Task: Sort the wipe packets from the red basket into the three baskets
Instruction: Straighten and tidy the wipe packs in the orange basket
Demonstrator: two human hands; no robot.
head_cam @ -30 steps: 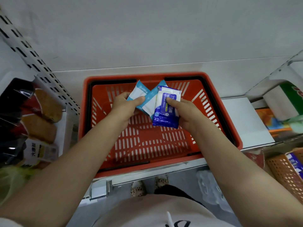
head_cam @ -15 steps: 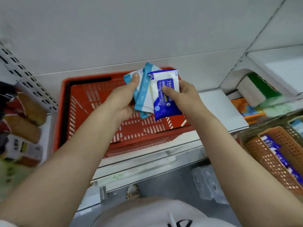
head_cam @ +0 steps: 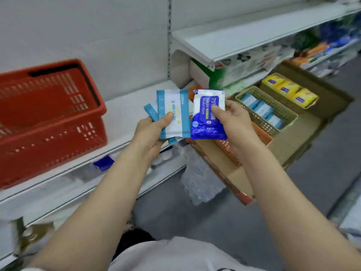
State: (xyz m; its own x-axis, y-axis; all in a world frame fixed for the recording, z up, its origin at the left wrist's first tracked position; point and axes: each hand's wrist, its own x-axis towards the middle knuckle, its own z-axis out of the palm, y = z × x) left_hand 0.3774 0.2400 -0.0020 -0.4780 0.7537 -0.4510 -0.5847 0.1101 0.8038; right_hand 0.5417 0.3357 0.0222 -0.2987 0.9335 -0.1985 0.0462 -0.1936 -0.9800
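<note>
Left hand (head_cam: 151, 132) grips a fan of light-blue-and-white wipe packets (head_cam: 172, 113), thumb pressed across the front one and fingers curled behind. The front packet stands nearly upright, its long axis running up and down, with a slight lean; a second light-blue packet edge juts out to the left behind it, and another corner shows below. Just beside it, touching or overlapping at the edge, the right hand (head_cam: 237, 124) pinches a dark-blue alcohol wipe packet (head_cam: 208, 114), thumb on its face and fingers behind. This packet also stands on end, white top upward and blue bottom downward, its printed lettering running along the long axis. Both hands hold the packets in the air in front of the white shelf (head_cam: 125, 106), between the red basket (head_cam: 50, 118) on the shelf at the left and the cardboard tray (head_cam: 289, 133) at the right. In that tray sit an orange basket (head_cam: 261, 135) under the right hand, a tan basket (head_cam: 273, 110) with light-blue packets lying in a row, and a further basket with yellow packets (head_cam: 289, 90).

Compared with half a second ago, the view has swung right: the red basket, then directly beneath the hands, now lies well off to the left, and the packets have left it. The tray of sorting baskets, earlier only at the right edge, is now in fuller view, close to the right hand.
</note>
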